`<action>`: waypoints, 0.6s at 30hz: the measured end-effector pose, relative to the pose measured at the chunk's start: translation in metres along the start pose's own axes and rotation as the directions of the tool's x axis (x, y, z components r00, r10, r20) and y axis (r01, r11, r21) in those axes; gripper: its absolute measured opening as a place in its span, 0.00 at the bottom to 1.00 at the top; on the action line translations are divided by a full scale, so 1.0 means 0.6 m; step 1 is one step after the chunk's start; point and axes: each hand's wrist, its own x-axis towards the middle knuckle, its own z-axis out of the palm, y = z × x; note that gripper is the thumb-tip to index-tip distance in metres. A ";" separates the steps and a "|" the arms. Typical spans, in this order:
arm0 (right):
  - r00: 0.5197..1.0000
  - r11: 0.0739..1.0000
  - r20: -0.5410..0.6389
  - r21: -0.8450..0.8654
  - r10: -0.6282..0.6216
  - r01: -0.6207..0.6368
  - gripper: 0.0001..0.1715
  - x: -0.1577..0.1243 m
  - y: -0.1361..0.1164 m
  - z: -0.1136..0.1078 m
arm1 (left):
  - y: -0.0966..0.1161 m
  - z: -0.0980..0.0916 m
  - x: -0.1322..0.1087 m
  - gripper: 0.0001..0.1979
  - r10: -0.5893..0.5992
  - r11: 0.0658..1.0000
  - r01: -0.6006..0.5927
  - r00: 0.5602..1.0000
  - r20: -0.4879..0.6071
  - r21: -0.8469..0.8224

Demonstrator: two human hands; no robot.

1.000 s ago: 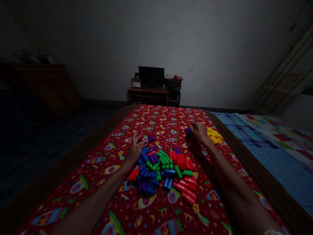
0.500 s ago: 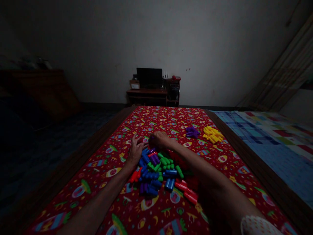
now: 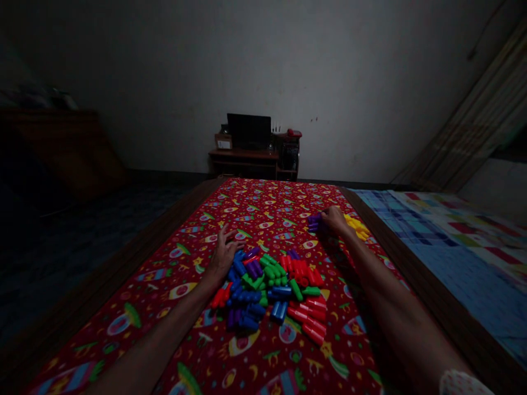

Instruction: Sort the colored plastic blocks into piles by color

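Observation:
A heap of small plastic pegs (image 3: 272,288) in blue, green, red and purple lies mid-cloth on the red patterned cloth (image 3: 263,208). My left hand (image 3: 222,255) rests flat at the heap's left edge, fingers spread, holding nothing. My right hand (image 3: 335,219) reaches to the far right, fingers bent down onto a small group of purple pegs (image 3: 315,222), apparently pinching one. Just right of that hand sits a group of yellow pegs (image 3: 358,227), partly hidden by it.
The cloth lies on a surface with a dark wooden edge (image 3: 411,269). A blue checked sheet (image 3: 453,241) lies to the right. A low desk with a dark screen (image 3: 249,131) stands at the far wall. The room is dim.
My right hand swung left to a lone purple peg above the heap, then went back to the purple group by the yellow pegs; that lone peg is gone. My left hand barely moved.

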 end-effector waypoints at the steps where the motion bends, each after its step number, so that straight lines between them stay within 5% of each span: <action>1: 1.000 1.000 0.013 0.002 -0.005 0.005 0.19 -0.001 0.001 0.005 | 0.000 0.000 0.000 0.35 -0.001 1.000 0.001 1.000 0.000 0.005; 8: 0.997 0.998 -0.074 0.057 -0.026 0.030 0.26 -0.012 -0.018 -0.011 | -0.009 0.000 0.003 0.35 0.021 1.000 -0.021 1.000 -0.008 0.001; 13: 0.944 0.912 -0.145 0.252 -0.295 0.324 0.21 -0.061 -0.085 -0.023 | -0.009 -0.001 0.003 0.36 0.029 1.000 -0.029 1.000 0.007 -0.004; 15: 0.854 0.800 -0.037 0.331 -0.519 0.501 0.17 -0.092 -0.129 -0.011 | -0.007 -0.001 0.002 0.36 0.034 0.999 -0.034 0.999 0.015 -0.007; 18: 0.593 0.585 0.127 0.419 -0.795 0.694 0.17 -0.132 -0.197 0.023 | -0.001 -0.001 0.000 0.37 0.030 1.000 -0.029 0.999 0.012 -0.008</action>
